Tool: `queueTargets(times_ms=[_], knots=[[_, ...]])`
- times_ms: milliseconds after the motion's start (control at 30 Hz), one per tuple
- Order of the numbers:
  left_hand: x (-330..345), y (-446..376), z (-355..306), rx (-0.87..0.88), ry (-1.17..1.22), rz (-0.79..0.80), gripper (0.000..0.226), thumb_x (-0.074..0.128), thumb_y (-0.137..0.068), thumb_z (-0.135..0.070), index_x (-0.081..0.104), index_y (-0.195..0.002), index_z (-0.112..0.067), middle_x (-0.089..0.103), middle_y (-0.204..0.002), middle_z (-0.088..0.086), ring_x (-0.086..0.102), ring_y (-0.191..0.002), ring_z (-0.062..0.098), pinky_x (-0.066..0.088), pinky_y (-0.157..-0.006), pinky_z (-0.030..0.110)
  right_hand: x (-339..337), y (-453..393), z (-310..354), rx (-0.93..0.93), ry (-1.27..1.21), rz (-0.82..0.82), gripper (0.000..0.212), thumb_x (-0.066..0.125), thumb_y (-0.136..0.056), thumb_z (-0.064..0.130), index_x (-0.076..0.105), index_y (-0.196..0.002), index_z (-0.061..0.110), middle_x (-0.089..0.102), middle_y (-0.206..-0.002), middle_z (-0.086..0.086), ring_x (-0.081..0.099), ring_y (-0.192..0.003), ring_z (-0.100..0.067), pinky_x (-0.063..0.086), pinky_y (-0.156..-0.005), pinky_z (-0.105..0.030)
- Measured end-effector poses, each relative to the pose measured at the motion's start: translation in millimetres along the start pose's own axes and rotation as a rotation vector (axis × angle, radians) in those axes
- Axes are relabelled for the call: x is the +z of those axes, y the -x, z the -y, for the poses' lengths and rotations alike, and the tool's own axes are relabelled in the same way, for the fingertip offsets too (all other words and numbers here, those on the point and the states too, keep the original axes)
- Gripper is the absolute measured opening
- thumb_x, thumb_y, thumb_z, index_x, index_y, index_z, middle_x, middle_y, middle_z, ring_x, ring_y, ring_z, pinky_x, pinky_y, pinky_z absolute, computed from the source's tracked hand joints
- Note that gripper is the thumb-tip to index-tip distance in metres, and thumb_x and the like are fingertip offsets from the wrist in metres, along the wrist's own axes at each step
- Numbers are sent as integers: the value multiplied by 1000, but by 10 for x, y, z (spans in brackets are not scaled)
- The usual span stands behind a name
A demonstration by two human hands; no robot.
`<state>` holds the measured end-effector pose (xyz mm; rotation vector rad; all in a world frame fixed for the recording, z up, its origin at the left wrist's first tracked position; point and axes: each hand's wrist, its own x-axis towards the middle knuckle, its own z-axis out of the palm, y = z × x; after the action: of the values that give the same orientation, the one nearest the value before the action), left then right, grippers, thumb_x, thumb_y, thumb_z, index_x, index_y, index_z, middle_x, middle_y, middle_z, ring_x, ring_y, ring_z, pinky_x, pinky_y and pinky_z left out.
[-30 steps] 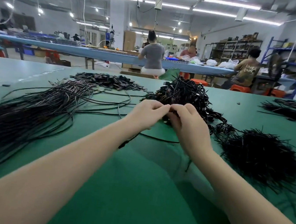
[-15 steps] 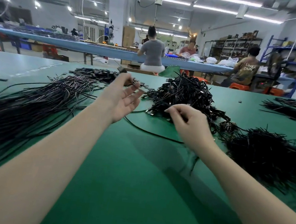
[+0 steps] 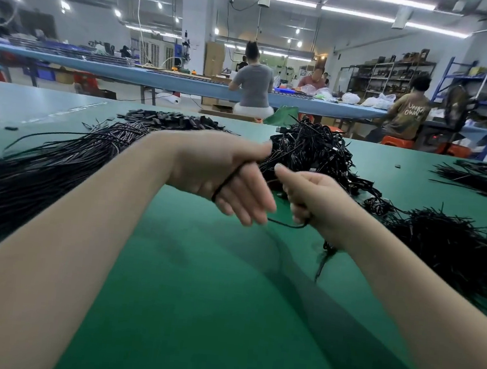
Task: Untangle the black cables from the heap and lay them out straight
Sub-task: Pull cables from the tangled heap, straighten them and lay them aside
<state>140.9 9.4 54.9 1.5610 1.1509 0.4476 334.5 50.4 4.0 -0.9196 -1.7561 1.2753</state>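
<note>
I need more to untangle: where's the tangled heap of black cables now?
In the head view, the tangled heap sits centre-right on the green table, just beyond both hands.

text: "UNK OWN" | on: back of brown shirt (image 3: 410, 119) | seated person, far right

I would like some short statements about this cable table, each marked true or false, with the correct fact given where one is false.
1. The table top is green. True.
2. The left hand and the right hand both hold a black cable. True.
3. The tangled heap lies nearest the camera, under the forearms. False: it lies beyond the hands.
4. The straightened cables lie on the person's right. False: they lie on the left.
5. The right hand rests flat and empty on the table. False: its fingers curl round the cable.
</note>
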Motion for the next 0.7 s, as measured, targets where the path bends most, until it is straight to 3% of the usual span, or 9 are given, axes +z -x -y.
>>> queueTargets(times_ms=[100,200,267,333,367,433,533,600,700], knots=[[123,-206,33,-62,-57,-267,77,14,-99,-58,70,-106,-5,73,-104,8,70,-91,15,49,-75,24,44,-2,170,-47,-79,22,35,50,-97,36,65,-72,17,31,-48,8,26,-39,-9,21,-46,-22],[59,-249,-38,235,297,-600,68,14,-101,-55,66,-96,-11,74,-102,6,70,-89,14,54,-79,29,182,47,198,-59,-225,216,27,43,-101,27,66,-100,11,39,-51,6,35,-41,-11,26,-46,-22],[-51,-158,-142,421,622,-576,71,11,-101,-54,68,-100,-10,75,-97,7,72,-87,16,57,-73,27,249,93,123,18,-241,428,28,41,-101,25,65,-102,13,47,-56,5,46,-49,-14,41,-49,-23],[-116,-15,-199,564,822,-417,74,11,-102,-50,74,-95,-9,75,-92,6,72,-83,17,55,-68,25,284,134,-4,115,-124,580,29,41,-101,27,68,-97,16,51,-61,3,51,-56,-15,49,-58,-24],[-131,62,-213,601,828,-339,70,17,-102,-47,76,-87,-13,75,-85,3,71,-78,15,53,-66,23,291,130,-72,147,-36,562,30,44,-100,31,68,-91,16,51,-61,3,51,-56,-15,49,-59,-24],[-164,197,-203,571,700,-223,53,35,-96,-45,72,-67,-19,67,-64,-6,63,-59,9,46,-56,20,260,87,-139,163,144,339,36,52,-94,44,62,-74,16,47,-58,3,48,-49,-12,47,-54,-24],[-140,243,-146,264,254,-102,59,41,-89,-54,73,-62,-13,64,-54,-1,59,-46,12,44,-44,20,96,-6,-75,52,206,-14,42,59,-87,53,52,-65,18,42,-54,6,39,-42,-8,39,-46,-22],[-69,137,-99,53,37,-58,69,32,-87,-61,79,-78,-12,74,-77,6,70,-64,14,52,-50,20,22,-32,54,-53,76,-91,39,59,-89,49,56,-65,18,40,-48,10,36,-39,-8,34,-44,-22],[33,-69,-61,75,92,-157,65,26,-96,-58,72,-79,-15,69,-97,-1,64,-89,11,52,-76,24,121,1,227,-194,-75,-13,32,49,-98,34,68,-76,20,39,-46,12,35,-38,-9,32,-42,-19]])
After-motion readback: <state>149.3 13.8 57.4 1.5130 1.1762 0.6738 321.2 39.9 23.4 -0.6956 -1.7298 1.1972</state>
